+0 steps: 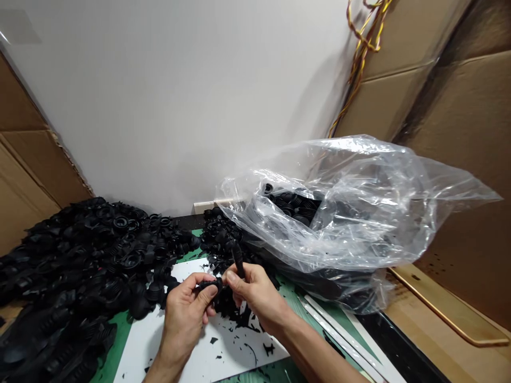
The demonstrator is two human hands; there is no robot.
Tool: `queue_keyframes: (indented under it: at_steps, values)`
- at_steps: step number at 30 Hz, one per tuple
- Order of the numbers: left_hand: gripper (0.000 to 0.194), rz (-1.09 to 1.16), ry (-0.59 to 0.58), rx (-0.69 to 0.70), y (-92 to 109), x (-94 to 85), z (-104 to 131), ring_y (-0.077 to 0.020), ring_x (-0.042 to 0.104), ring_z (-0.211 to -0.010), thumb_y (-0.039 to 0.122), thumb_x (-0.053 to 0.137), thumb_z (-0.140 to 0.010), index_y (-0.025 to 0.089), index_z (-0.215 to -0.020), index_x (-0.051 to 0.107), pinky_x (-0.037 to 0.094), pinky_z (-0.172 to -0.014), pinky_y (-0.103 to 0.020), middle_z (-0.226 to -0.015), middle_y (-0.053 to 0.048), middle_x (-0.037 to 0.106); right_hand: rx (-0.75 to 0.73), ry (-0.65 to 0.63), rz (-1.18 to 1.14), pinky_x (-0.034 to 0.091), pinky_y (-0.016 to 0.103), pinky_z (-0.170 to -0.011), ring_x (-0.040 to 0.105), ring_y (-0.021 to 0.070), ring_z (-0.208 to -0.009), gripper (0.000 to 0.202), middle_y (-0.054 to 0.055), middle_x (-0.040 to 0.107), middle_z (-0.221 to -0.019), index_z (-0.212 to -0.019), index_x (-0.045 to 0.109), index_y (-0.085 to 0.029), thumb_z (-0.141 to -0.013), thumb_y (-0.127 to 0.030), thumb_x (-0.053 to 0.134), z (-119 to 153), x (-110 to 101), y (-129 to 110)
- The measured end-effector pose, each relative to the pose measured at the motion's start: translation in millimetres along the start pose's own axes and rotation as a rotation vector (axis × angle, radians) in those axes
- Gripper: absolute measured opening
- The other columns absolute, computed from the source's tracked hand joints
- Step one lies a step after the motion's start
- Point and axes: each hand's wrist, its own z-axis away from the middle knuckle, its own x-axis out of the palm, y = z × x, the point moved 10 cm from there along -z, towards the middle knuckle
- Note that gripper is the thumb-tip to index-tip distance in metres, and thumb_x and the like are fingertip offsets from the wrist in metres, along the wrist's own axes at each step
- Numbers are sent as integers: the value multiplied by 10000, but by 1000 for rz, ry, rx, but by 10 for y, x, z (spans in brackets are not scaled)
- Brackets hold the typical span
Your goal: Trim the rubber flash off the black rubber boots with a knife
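My left hand (184, 315) is closed in a pinch on a small black ribbed rubber part (209, 285), over a white sheet (147, 340). Close against it, my right hand (255, 292) grips a slim black-handled tool (238, 256) whose handle points up. The tool's tip is at or near the part; fingers and dark scraps hide whether they touch. Black trimmings (235, 314) lie scattered on the sheet below both hands.
A large heap of black ribbed rubber parts (88, 255) covers the left side. At the right stands a clear plastic bag (359, 234) holding similar parts. Metal strips (339, 332) lie on the green mat (117, 340). Cardboard (459, 133) and a pale wall (179, 96) enclose the space.
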Motion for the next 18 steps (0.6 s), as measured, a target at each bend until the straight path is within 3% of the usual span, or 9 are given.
queue_keyframes:
  at_steps: [3,6,9,12,18]
  values:
    - [330,7,4,-13,-14,-6,3,-71,363,-273,408,704,-535,151,-728,628,268,-310,-175,-313,40,523,-212,116,99,354,244,-537,432,114,-563,417,-15,499,-620,-758,622,-150,-727,-566,605,43,-195,-295]
    - [328,12,5,-13,-8,-2,10,-67,353,-268,410,705,-531,151,-717,627,258,-315,-174,-309,37,520,-368,172,203,346,247,-532,413,115,-560,422,-17,484,-624,-840,647,-169,-814,-568,511,105,-308,-511]
    - [327,16,13,-16,-5,-5,13,-62,339,-266,413,709,-524,154,-707,626,245,-316,-173,-305,40,512,-368,118,111,359,246,-490,417,109,-498,466,-42,432,-565,-898,628,-173,-794,-612,509,102,-294,-515]
    - [334,19,10,-15,-8,-6,14,-65,335,-272,427,707,-526,155,-705,630,243,-314,-175,-306,41,509,-312,48,7,448,282,-545,534,142,-545,447,-8,540,-615,-837,615,-175,-703,-601,631,86,-202,-441]
    - [345,-4,2,1,-27,-18,12,-72,349,-289,440,714,-533,154,-713,644,259,-320,-181,-319,45,505,-378,40,132,480,277,-606,588,161,-661,272,32,609,-750,-782,657,-171,-730,-438,674,140,-102,-453]
